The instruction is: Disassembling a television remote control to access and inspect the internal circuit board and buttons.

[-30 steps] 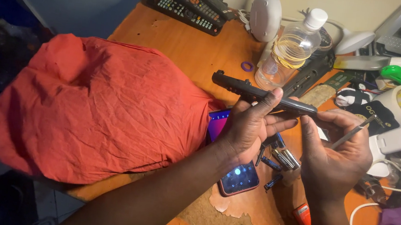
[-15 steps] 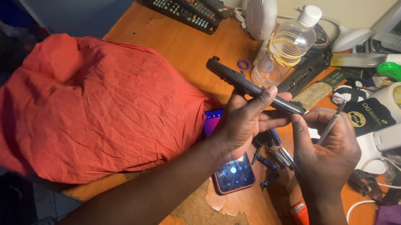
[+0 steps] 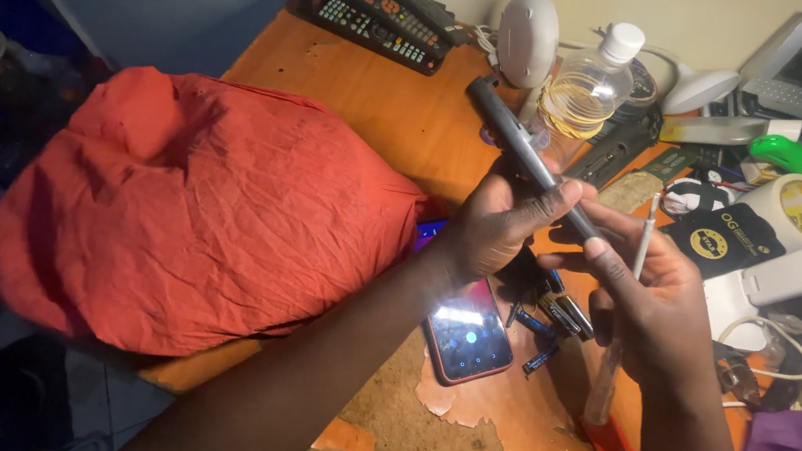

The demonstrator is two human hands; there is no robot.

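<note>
Centre-right of frame: left hand [image 3: 496, 228] fingers wrapped around a slim dark rod [image 3: 529, 165], stiff, probably light. Right hand [image 3: 659, 305] pinches a thin white stick [image 3: 642, 245]. Rod looks best held mid-shaft; small batteries [image 3: 551, 318] lie below on the tabletop [image 3: 384, 113].

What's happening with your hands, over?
Left hand grips dark stick-shaped device, tilted. Right hand holds thin white rod. Phone, small batteries underneath.

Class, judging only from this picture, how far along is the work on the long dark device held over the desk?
Done: small batteries lie loose on the desk beside a lit phone, apart from the device. In hand: the left hand grips the long dark device, tilted, while the right hand holds a thin white stick near its lower end. Left: whether the device is open or closed cannot be told.
</note>
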